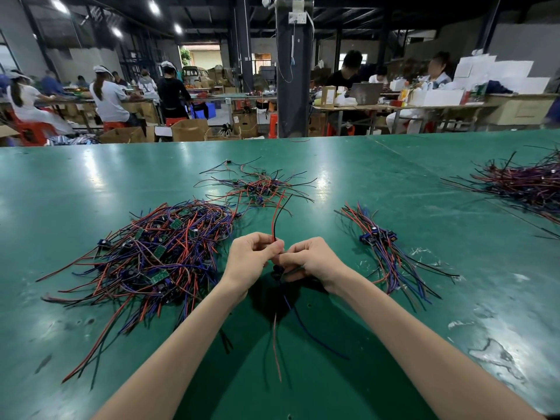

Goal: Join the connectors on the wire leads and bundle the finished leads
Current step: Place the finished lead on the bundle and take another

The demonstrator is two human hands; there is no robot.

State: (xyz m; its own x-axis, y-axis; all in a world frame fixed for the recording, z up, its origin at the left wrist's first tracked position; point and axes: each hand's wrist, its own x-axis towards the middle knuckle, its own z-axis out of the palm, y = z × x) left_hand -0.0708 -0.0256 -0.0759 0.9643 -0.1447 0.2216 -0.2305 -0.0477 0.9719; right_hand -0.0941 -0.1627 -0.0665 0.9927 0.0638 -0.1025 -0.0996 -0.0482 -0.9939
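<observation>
The green bench [91, 183] carries a large tangle of leads [151, 256] toward its left edge and a smaller bundle [388, 253] to the right. Between them, the left hand [251, 256] and right hand [312, 259] meet, both pinching one lead [274, 219]. It runs near-to-far, with its red-black pair pointing at the far edge.

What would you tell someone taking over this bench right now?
Left hand: pinches a red-and-black lead that rises from its fingers.
Right hand: fingers curled on the other lead, whose blue and red wires trail toward the person.
The joint itself is hidden between the hands.
Probably done: the aligned bundle on the right.
Left to do: the big tangled pile on the left and the small pile beyond the hands, on the green table.
</observation>
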